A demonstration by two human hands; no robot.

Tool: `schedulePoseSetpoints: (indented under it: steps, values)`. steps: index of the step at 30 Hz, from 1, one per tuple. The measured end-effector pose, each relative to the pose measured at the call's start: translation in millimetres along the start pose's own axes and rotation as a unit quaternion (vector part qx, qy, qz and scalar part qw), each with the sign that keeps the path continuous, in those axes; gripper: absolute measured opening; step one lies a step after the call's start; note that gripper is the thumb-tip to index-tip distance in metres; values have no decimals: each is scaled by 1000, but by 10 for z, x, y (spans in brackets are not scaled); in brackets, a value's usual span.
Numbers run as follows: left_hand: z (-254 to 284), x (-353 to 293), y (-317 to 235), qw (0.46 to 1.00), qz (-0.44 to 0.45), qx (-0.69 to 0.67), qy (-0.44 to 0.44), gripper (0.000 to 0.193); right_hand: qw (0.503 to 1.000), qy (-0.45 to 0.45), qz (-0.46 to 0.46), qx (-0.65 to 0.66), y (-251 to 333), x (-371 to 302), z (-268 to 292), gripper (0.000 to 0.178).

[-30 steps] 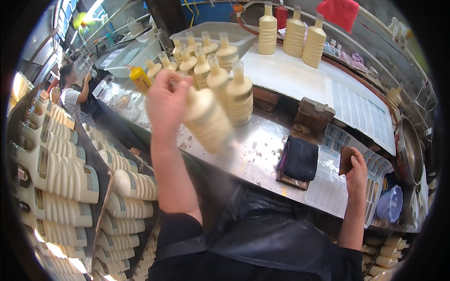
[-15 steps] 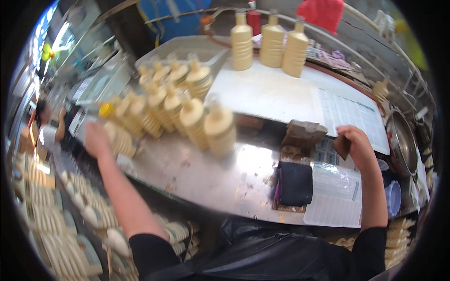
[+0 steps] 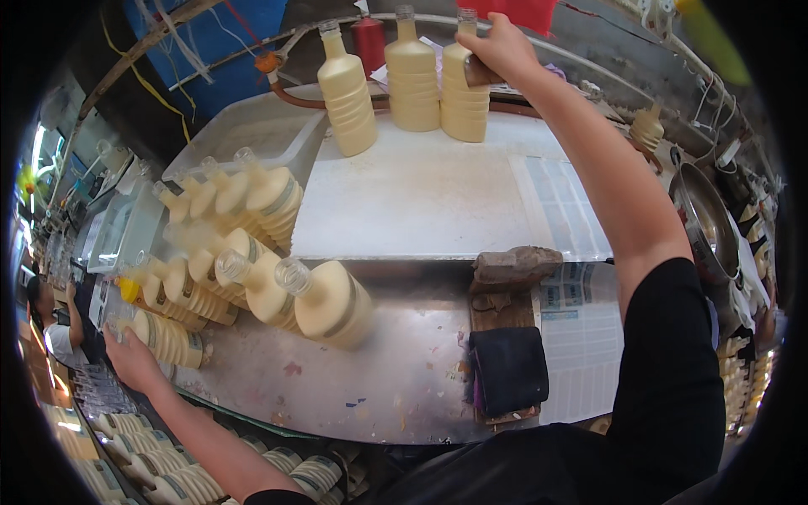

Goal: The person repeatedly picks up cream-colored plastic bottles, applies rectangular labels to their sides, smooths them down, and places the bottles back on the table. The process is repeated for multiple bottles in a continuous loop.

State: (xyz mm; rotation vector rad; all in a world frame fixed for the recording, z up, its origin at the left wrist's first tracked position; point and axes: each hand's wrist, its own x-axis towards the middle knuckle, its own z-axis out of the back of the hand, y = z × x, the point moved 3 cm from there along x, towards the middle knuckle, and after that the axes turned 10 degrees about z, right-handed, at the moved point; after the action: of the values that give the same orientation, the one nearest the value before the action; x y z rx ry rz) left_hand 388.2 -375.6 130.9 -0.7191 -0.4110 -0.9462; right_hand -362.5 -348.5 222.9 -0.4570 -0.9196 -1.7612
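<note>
At the far edge of the desk the right hand closes its grip around the shoulder of a cream bottle standing upright on a white board; the fingers wrap the bottle's right side, and what looks like a brown pad sits between palm and bottle. Just left of it stands a second cream bottle, touching or nearly touching it, and further left a third one tilts slightly. Down at the near left, the left hand rests against the base of a lying cream bottle; whether its grip is closed on that bottle or only laid on it cannot be told, since the fingers are hidden behind it. Beside that bottle a cluster of capless cream bottles leans across the metal surface, the nearest of them lying with its clear neck pointing left. Right of the cluster a dark cloth lies on a wooden block, with a sheet of printed labels beside it. Beyond the bottles on the left sits a white tub. More cream bottles lie stacked below the desk edge
</note>
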Motion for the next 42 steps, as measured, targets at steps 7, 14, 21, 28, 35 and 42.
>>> schedulePoseSetpoints:
  steps: [7,14,21,28,35,42]
  values:
    - [790,-802,-773,944,36,-327,6,38,979,108,-13,170,-215,229,-112,51]
    - [1372,-2054,-1409,810,-161,-559,77,25,979,57,82,175,167,-475,662,38]
    - [1681,-3106,-2482,641,-241,-534,496,85,899,240,77,358,792,-1114,1886,32]
    - [1721,-4182,-2527,335,-61,-575,744,103,844,352,-146,378,623,-2114,1987,40]
    - [1636,-4734,-2341,439,-6,-463,770,89,823,340,-238,388,-34,-3678,1652,57]
    - [1535,-4605,-2283,540,-59,-439,716,86,879,230,-227,350,98,-4443,1794,47]
